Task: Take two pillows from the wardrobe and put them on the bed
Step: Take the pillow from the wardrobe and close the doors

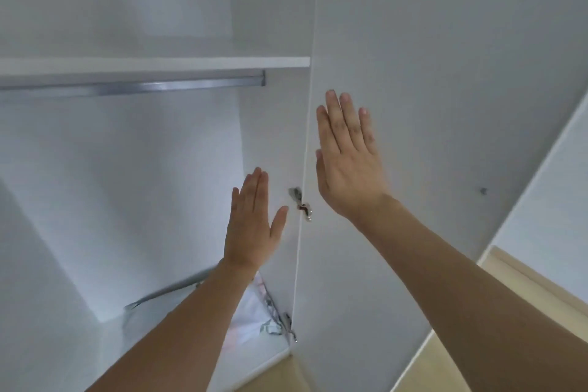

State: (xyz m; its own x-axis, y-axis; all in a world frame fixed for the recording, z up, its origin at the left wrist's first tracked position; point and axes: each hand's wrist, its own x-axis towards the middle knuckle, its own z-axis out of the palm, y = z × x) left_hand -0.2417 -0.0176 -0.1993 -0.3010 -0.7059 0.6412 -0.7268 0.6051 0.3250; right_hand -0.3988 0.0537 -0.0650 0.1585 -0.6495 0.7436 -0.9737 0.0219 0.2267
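I face an open white wardrobe [127,169]. Its door [429,105] stands open on the right, hinged at the wardrobe's side panel. My right hand [346,156] is flat, fingers straight, against or just in front of the door's inner face near the hinge edge. My left hand [254,219] is raised inside the opening, fingers straight and together, holding nothing. At the wardrobe's bottom lies a white bundle in clear plastic [251,312], partly hidden by my left forearm; I cannot tell whether it is a pillow. No bed is in view.
A white shelf [159,62] crosses the wardrobe with a metal hanging rail [143,86] beneath it. Two metal hinges [300,202] [289,325] join the door to the side panel. Pale wooden floor [280,372] shows at the bottom, and a wall with skirting at the right.
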